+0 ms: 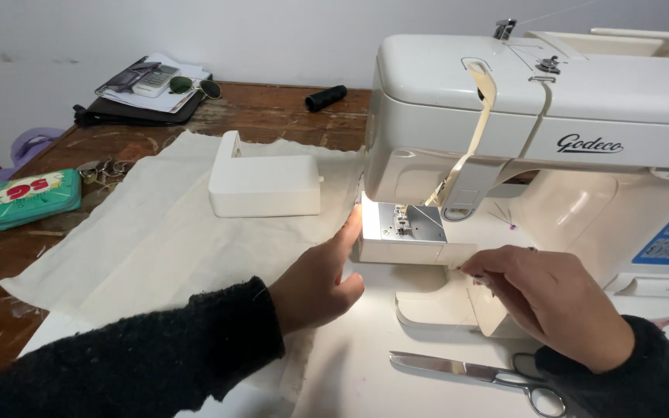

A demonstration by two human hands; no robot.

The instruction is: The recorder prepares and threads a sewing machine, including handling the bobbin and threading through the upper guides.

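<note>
Left hand [315,282]: rests on the cloth [156,232]; fingers held together and stretched out, tips touching the left end of the machine's free arm [400,249], beside the needle plate [408,223]. Nothing gripped.
Right hand [551,298]: in front of the free arm, just right of the plate; fingers [480,272] curled and pressed together at the tips, seemingly pinching something thin. What it is, too small to tell.
Machine [536,116]: cream sewing machine, right half of view. Lamp lit over the plate, bright patch below. Cream tape hangs from the top slot down to the needle area.
Cloth: pale cream, unpressed, spread flat left of the machine; near edge runs under the left forearm, far edge close to the machine's left side.
Cover [265,184]: white box-shaped machine part, lies on the cloth, well apart from both hands.
Scissors [478,375]: closed, flat on the tabletop [9,255], near the right wrist, blades pointing left.
Tin [31,199]: green, near the left tabletop edge, off the cloth.
Far edge: papers, phone and sunglasses [195,87] stacked on a dark folder; black cylinder [325,97] beside.
Open room: bare cloth between cover and left forearm; lit patch between the two hands.
</note>
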